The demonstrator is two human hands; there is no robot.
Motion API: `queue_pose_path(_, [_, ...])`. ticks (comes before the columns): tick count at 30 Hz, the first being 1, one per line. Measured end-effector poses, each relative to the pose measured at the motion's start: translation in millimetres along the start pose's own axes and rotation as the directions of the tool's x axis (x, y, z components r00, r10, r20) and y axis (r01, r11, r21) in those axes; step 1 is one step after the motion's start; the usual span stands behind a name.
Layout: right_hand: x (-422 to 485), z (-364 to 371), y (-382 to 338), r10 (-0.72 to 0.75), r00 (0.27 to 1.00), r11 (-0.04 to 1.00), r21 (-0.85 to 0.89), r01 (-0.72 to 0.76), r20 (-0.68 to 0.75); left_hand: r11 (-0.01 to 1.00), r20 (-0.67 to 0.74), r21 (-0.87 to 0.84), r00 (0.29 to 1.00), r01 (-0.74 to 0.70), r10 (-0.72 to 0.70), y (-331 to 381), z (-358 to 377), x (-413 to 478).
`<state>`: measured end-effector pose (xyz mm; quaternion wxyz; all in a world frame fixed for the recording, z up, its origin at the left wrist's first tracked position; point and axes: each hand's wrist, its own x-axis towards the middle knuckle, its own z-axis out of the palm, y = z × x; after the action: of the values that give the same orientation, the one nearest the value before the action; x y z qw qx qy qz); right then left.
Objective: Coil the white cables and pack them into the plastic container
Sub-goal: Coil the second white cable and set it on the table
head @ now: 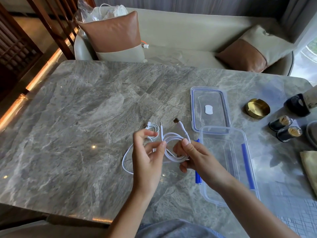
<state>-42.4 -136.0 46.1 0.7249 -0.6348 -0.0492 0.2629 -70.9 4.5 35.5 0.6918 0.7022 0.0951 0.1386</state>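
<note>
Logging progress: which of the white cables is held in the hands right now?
The thicker cable with the big USB plug, looped and held by both the left hand and right hand. The thinner cable lies on the table beyond the left hand.

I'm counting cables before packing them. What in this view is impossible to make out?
Head view, white coiled cable: number of turns, partly covered by the right hand.
Head view, loose white loop on the grey marble table: which cable it belongs to; the left hand hides the join.
Head view, dark cylindrical object: cut off by the right edge.
</note>
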Motion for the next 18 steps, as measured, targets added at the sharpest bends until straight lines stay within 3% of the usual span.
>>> queue_pose_path(3, [-0.7, -0.4, -1.0, -0.018, 1.000, 1.000, -0.009, 0.018, 0.019, 0.954, 0.020, 0.220, 0.979, -0.202, 0.203, -0.3, -1.6, -0.8])
queue_pose_path(5, [-1.0, 0.3, -2.8, -0.021, 0.999, 0.999, -0.025, 0.022, 0.045, 0.942, 0.018, 0.257, 0.975, -0.217, 0.220, -1.4, -1.9, -3.3])
queue_pose_path(8, [-1.4, 3.3, -4.5, -0.033, 0.998, 0.999, -0.040, 0.036, 0.053, 0.998, -0.074, 0.063, 0.997, -0.028, 0.033, 0.0, 0.8, -4.5])
queue_pose_path(12, [-0.7, 5.6, -4.3, -0.060, 0.997, 0.998, -0.033, 0.062, 0.044, 0.948, -0.087, -0.226, 0.964, 0.225, -0.250, 5.6, 3.5, 2.4])
queue_pose_path(15, [-0.2, 2.2, -2.5, -0.055, 0.996, 0.998, -0.040, 0.058, 0.063, 0.912, 0.046, -0.236, 0.941, 0.336, -0.334, 6.9, -1.0, 6.1])
queue_pose_path(18, [-0.6, -2.2, 0.6, -0.041, 0.996, 0.995, -0.089, 0.048, 0.080, 0.908, 0.246, -0.141, 0.902, 0.394, -0.353, 8.5, -3.5, 7.9])
